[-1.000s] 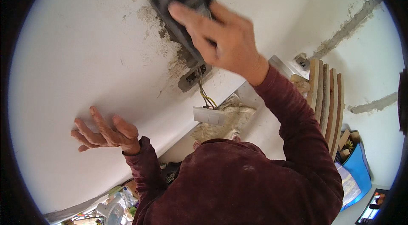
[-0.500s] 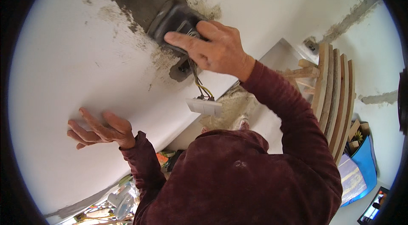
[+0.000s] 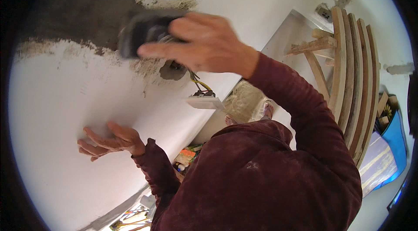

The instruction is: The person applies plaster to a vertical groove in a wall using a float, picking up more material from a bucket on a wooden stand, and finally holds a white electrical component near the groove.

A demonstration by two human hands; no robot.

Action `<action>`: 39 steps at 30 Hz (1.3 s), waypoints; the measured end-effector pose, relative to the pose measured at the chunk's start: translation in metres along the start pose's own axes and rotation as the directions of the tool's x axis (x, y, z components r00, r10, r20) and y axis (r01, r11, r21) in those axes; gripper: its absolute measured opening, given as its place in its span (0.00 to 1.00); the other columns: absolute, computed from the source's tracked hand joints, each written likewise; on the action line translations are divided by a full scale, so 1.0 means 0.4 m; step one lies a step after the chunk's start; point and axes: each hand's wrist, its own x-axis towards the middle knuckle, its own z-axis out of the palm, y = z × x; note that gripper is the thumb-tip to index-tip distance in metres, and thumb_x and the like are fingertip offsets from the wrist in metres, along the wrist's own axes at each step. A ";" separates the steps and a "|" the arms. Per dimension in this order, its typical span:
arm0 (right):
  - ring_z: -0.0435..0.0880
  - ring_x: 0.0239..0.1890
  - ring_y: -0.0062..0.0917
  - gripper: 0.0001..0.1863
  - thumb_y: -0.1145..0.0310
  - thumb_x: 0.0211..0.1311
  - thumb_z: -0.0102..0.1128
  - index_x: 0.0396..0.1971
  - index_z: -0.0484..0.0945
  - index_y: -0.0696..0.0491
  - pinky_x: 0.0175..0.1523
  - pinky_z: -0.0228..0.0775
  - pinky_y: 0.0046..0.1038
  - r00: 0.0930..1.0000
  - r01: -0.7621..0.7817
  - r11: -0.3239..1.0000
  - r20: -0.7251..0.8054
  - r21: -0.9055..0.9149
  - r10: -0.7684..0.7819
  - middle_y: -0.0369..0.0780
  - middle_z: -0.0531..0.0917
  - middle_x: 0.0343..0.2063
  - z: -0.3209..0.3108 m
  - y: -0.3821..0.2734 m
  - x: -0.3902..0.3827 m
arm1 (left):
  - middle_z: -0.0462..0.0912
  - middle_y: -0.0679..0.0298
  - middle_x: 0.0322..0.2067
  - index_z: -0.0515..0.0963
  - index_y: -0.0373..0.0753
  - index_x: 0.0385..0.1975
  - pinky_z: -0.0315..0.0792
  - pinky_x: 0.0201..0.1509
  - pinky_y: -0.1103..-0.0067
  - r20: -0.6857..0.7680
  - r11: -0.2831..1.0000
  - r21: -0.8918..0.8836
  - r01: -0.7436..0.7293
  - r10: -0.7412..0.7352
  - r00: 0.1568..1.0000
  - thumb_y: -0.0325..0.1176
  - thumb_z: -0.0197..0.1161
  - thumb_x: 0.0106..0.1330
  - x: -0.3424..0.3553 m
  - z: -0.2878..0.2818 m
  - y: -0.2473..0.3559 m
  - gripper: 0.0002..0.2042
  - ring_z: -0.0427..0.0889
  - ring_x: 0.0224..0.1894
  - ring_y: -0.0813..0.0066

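My right hand is closed round the back of a black hand float, blurred by motion. The float lies against the wall, at the lower edge of a dark grey mortar patch. Just below it is a round wall box hole ringed with grey mortar, wires coming out of it. A white switch plate hangs from those wires. Further left and lower, my left hand has its fingers spread and holds nothing. It is close to the white wall; whether it touches cannot be told.
Long wooden boards stand on the right, with a wooden brace beside them. Behind them are a blue bag and another box hole in the wall. Pale dusty material lies on the floor by my feet. Clutter and cables sit at lower left.
My right hand has moved the float left along the mortar patch. My left hand stays open near the wall. The view has shifted slightly, and the switch plate still hangs.
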 end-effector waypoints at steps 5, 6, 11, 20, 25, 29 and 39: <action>0.76 0.24 0.22 0.30 0.70 0.49 0.66 0.53 0.81 0.23 0.27 0.73 0.24 0.986 -0.137 0.987 0.086 -0.079 0.144 0.29 0.71 0.21 0.045 0.108 -0.170 | 0.50 0.50 0.73 0.71 0.51 0.66 0.15 0.69 0.41 0.360 0.947 -0.133 -0.293 0.321 0.876 0.51 0.56 0.68 0.026 0.001 0.111 0.27 0.35 0.77 0.44; 0.78 0.26 0.24 0.28 0.71 0.53 0.66 0.54 0.81 0.28 0.30 0.76 0.26 0.933 -0.313 0.938 0.139 -0.149 0.333 0.31 0.75 0.24 0.020 0.139 -0.250 | 0.49 0.51 0.74 0.70 0.55 0.66 0.14 0.68 0.39 0.377 0.914 -0.176 -0.365 0.405 0.833 0.53 0.57 0.67 0.026 0.010 0.142 0.28 0.34 0.77 0.43; 0.79 0.57 0.33 0.27 0.64 0.66 0.58 0.65 0.71 0.46 0.63 0.68 0.30 0.328 -0.933 0.328 -0.026 0.151 0.944 0.44 0.80 0.56 -0.109 0.135 -0.589 | 0.47 0.58 0.75 0.68 0.64 0.68 0.11 0.66 0.36 0.455 0.749 -0.294 -0.594 0.656 0.602 0.54 0.61 0.63 0.053 0.091 0.208 0.30 0.35 0.77 0.43; 0.83 0.50 0.29 0.22 0.60 0.74 0.48 0.61 0.73 0.55 0.57 0.75 0.30 -0.244 -0.200 -0.448 0.398 0.872 0.884 0.44 0.81 0.53 -0.254 -0.188 -0.701 | 0.45 0.57 0.76 0.70 0.57 0.66 0.20 0.68 0.36 0.547 0.769 -0.324 -0.552 0.628 0.554 0.55 0.61 0.64 0.106 0.023 0.190 0.30 0.36 0.77 0.43; 0.85 0.45 0.36 0.19 0.64 0.73 0.43 0.52 0.76 0.60 0.53 0.78 0.41 -0.083 0.134 -0.447 0.460 0.884 0.884 0.46 0.84 0.44 -0.306 -0.451 -0.727 | 0.53 0.44 0.72 0.78 0.43 0.58 0.42 0.72 0.42 0.343 0.573 -0.815 -0.085 0.596 0.726 0.53 0.61 0.65 0.069 -0.078 0.123 0.26 0.47 0.75 0.41; 0.81 0.48 0.35 0.21 0.61 0.74 0.42 0.55 0.74 0.60 0.58 0.72 0.41 -0.379 -0.172 -0.334 0.251 0.927 0.891 0.46 0.82 0.48 -0.282 -0.692 -0.720 | 0.73 0.42 0.60 0.77 0.31 0.53 0.56 0.70 0.51 0.378 -0.023 -0.799 0.601 0.759 0.531 0.45 0.60 0.66 0.008 -0.109 0.111 0.24 0.70 0.65 0.42; 0.62 0.70 0.27 0.25 0.62 0.78 0.38 0.69 0.62 0.56 0.73 0.51 0.29 -0.166 -0.983 -0.116 -0.428 0.140 0.888 0.44 0.65 0.69 -0.538 -1.205 -0.438 | 0.69 0.47 0.65 0.69 0.30 0.64 0.55 0.73 0.62 -0.139 -0.052 -0.778 0.626 0.986 -0.090 0.48 0.53 0.74 -0.080 -0.057 0.154 0.28 0.65 0.68 0.54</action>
